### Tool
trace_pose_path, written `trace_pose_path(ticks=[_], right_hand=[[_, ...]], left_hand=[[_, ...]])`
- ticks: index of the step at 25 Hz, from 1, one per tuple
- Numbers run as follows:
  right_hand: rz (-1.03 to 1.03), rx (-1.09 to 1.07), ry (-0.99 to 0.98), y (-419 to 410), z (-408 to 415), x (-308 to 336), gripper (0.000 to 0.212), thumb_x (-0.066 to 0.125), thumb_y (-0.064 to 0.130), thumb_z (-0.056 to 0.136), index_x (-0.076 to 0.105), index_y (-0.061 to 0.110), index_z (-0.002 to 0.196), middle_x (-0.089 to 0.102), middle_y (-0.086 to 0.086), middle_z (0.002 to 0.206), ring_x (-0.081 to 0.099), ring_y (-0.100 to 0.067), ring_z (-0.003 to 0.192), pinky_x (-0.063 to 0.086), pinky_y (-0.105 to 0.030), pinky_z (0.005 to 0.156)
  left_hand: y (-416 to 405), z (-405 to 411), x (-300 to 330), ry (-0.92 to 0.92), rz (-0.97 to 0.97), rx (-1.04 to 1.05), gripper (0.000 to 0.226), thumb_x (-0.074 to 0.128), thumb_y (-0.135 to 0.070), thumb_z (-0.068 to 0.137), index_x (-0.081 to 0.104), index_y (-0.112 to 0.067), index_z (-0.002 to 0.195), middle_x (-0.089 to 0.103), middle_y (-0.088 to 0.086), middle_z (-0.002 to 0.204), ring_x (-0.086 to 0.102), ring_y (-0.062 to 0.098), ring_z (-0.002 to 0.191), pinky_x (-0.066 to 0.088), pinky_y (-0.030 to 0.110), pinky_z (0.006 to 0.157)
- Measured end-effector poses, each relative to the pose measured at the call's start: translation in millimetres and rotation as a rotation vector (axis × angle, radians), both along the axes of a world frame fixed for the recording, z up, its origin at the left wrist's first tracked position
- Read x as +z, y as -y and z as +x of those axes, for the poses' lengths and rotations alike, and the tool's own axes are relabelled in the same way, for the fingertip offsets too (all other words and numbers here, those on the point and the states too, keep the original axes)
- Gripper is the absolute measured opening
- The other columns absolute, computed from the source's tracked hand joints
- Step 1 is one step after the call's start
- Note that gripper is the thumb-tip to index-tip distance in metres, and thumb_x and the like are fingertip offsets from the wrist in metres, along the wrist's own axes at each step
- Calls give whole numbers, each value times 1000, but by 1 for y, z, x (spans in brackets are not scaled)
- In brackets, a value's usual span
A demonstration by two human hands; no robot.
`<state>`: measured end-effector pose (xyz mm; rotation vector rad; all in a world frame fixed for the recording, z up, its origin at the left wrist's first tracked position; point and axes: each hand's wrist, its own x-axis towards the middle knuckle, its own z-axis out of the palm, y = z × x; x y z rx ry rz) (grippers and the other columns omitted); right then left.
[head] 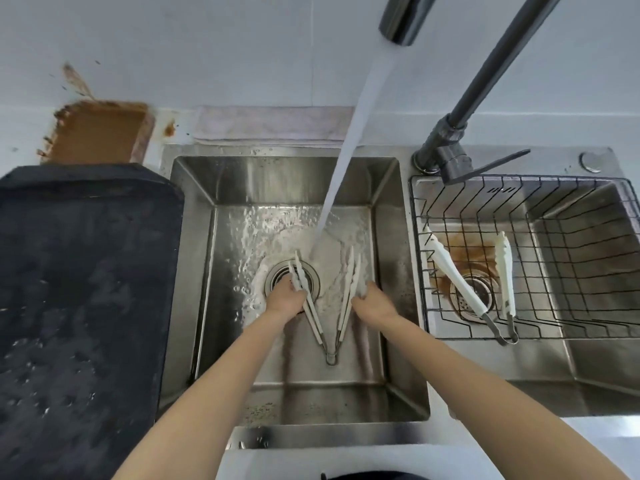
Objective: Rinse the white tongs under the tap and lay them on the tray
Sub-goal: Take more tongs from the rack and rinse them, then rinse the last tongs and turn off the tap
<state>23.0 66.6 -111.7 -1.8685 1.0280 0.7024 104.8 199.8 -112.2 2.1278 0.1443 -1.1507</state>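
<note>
So the white tongs point(329, 306) are down in the left sink basin point(388, 258), splayed into a V with the metal hinge loop pointing back toward the person and the tips up near the drain point(292, 277). The left hand point(287, 299) is wrapped around one arm, the right hand point(372, 301) around the other, both closed on the white part roughly mid-length. The tap stream point(346, 161) lands between the two tips, just next to the drain. My guess is these are light and stiff, springy at the hinge, and pretty slick while wet, so I'd grab the arms partway up rather than the thin metal end, squeezing them together before lifting one-handed. Basin holds only a foamy sheet of running water and the tongs. The wire basket point(554, 209) in the right basin has a second pair of tongs point(485, 289) lying open over a brownish stain near that drain. The dark tray point(79, 271) sits on the counter left of the sink, wet with droplets, nothing on it. Behind it there's a brown-smeared container point(100, 136).
</note>
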Motion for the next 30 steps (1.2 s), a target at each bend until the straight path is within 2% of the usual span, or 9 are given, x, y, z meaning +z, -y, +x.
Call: trace_pose_path(ticks=[1,3,5,10,15,20,23,26,30], right_hand=[[-10,23,31,1,0,6,45,41,17,94,33,1,135,58,-12,102,54,-33,109,43,-35,92],[-29,73,87,3,-1,22,50,41,18,95,29,3,140,59,-12,115,52,-32,114,42,-32,94],[-54,125,149,6,-3,41,55,41,21,95,23,7,145,52,-16,134,50,-32,122,41,-31,95],[-156,185,357,25,-14,85,57,43,22,95,22,11,147,44,-13,145,46,-27,130,39,-33,102],[-234,72,516,63,-39,115,50,42,21,95,32,12,144,52,-11,138,51,-24,123,40,-27,95],[-381,-53,409,116,-74,109,50,42,15,93,35,7,142,62,-19,120,62,-28,88,45,-29,70],[-393,-96,294,143,-93,97,48,45,16,91,38,4,137,58,-20,122,60,-31,97,43,-28,65],[-363,-105,181,162,-103,83,52,47,21,90,36,2,137,51,-24,129,54,-37,111,42,-35,79],[-304,-107,129,172,-103,70,47,48,24,91,39,-3,129,56,-24,123,56,-36,108,38,-30,74]], left_hand=[[2,0,7,24,10,-35,48,43,-10,92,36,-9,139,52,9,129,50,25,116,40,31,98],[5,-1,24,80,6,-111,53,43,-12,92,29,-12,143,43,11,143,50,24,116,41,28,94],[11,-1,42,161,-19,-199,53,44,-12,92,29,-13,143,44,11,143,51,22,110,39,25,88],[38,1,84,371,15,-500,55,41,-18,94,23,-11,146,33,10,151,34,27,137,29,26,106],[74,-14,118,577,-19,-682,50,38,-16,95,30,-8,143,43,16,144,43,28,130,35,28,100],[115,-46,129,696,3,-866,45,37,-15,94,37,-7,139,46,18,137,45,31,125,38,37,102],[138,-66,128,683,-15,-890,41,37,-15,94,43,-7,134,50,17,132,51,30,118,42,37,96],[160,-81,122,642,-15,-890,38,38,-16,94,46,-6,130,55,18,123,56,29,107,43,30,80],[179,-94,108,562,73,-883,34,37,-21,96,48,-3,122,60,19,116,58,28,91,42,31,71]])
